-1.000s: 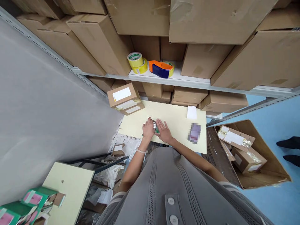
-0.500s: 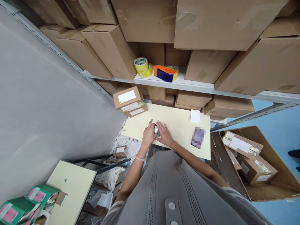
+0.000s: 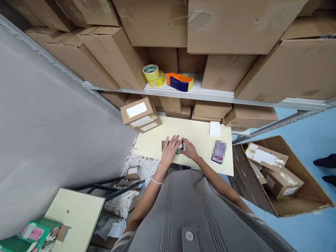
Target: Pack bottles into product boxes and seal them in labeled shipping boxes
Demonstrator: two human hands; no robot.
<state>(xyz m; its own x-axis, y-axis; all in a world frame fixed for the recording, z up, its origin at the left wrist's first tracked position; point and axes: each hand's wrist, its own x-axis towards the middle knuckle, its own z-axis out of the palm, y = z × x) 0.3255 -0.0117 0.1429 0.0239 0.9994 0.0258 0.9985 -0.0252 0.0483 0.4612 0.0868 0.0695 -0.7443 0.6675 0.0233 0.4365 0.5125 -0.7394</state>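
Observation:
In front of me on the table lies a small green and brown box [image 3: 164,144], mostly covered by my hands. A shiny silver rounded object [image 3: 180,146] shows at its right part, partly hidden by fingers. My left hand [image 3: 170,151] rests over the box, its fingers stretched out and a little apart, fingertips near the silver object. With thumb and fingers curved, my right hand [image 3: 190,150] grips the right end of the box. What the silver object is cannot be made out.
A taped carton [image 3: 141,115] stands at the table's back left. A phone [image 3: 218,152] and white paper [image 3: 215,128] lie right. Tape rolls [image 3: 151,72] and an orange-blue tape dispenser [image 3: 180,82] sit on the shelf. An open carton [image 3: 315,199] holds parcels at right.
The silver object was upright beside my left fingers; it now shows at the box's right part. My left hand has flattened over the box, and my right hand has shifted to its right end.

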